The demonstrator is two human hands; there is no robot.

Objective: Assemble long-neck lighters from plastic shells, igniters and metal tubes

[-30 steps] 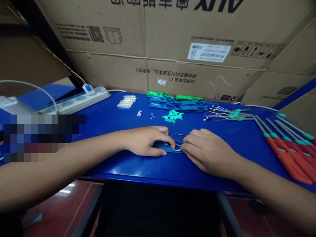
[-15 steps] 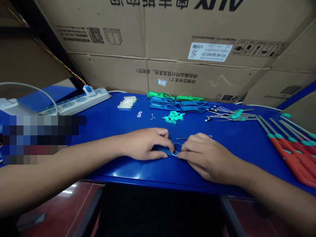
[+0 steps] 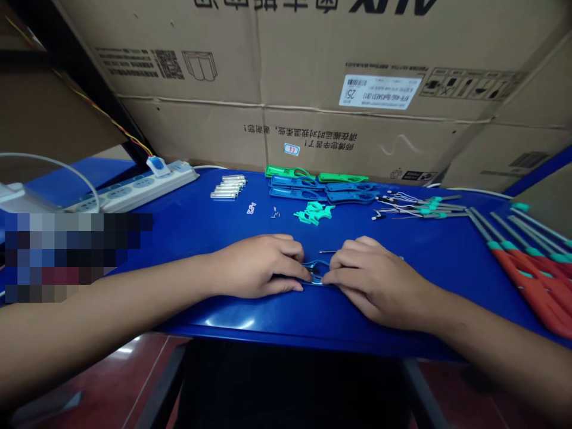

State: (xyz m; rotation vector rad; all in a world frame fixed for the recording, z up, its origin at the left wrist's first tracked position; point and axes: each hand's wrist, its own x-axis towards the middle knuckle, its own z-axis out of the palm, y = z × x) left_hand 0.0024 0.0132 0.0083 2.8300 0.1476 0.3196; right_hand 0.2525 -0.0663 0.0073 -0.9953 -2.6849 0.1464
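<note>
A blue plastic lighter shell half (image 3: 318, 264) lies on the table in front of me, mostly covered by my fingers. My left hand (image 3: 263, 265) is closed on its left part, fingertips at a small black piece (image 3: 315, 270) inside the loop-shaped handle. At the right end of the shell, my right hand (image 3: 373, 277) is closed, thumb and fingertips pinching its edge; a white wire (image 3: 318, 282) runs along there. A thin metal rod (image 3: 328, 251), like a screwdriver shaft, sticks out behind the right hand; whether that hand holds it I cannot tell.
Behind my hands lie turquoise parts (image 3: 314, 213), tiny screws (image 3: 275, 213), clear tubes (image 3: 229, 187) and blue and green shells (image 3: 297, 182). Wired metal tubes (image 3: 422, 207) and orange lighters (image 3: 531, 280) are at right. A power strip (image 3: 134, 186) sits left, a cardboard wall (image 3: 187, 125) behind.
The black piece now shows at my left fingertips in the shell's handle. The white wire now lies closer along the shell's near edge. Both hands stay at the shell.
</note>
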